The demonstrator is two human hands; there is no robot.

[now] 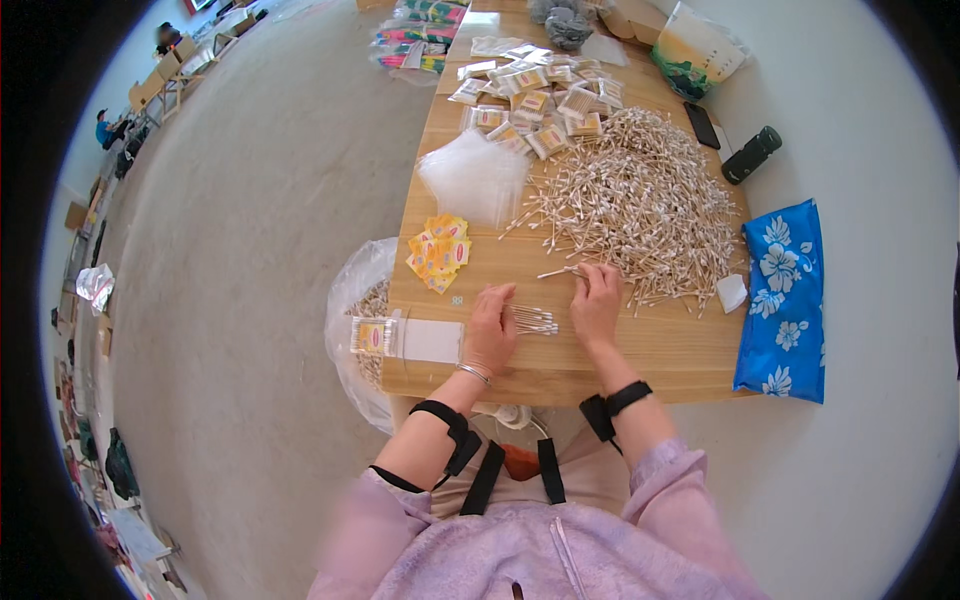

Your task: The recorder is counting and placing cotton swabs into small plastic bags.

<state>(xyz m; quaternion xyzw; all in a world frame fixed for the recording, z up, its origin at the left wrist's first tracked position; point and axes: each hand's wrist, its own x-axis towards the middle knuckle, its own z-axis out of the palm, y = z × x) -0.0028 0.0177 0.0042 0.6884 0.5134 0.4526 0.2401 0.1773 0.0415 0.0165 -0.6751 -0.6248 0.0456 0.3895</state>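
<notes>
My left hand [490, 325] rests low on the wooden table, its fingers closed over one end of a small row of cotton swabs [535, 321]. The swabs' white tips point right, toward my other hand. At the near edge of a big loose heap of cotton swabs [640, 200], my right hand [598, 298] pinches a swab or two [560, 271] that stick out leftward. Just left of my left hand lies a white card-like rectangle [433, 341]. Beside it, at the table's left edge, is a clear packet of swabs [373, 336] with a yellow label.
Yellow labels [438, 252] and clear plastic bags [478, 178] lie on the left of the table [680, 350]. Filled swab packets [540, 100] are piled behind. A blue floral pouch [783, 300], black bottle [752, 155] and phone [702, 126] line the right side. A plastic sack [345, 290] hangs below the left edge.
</notes>
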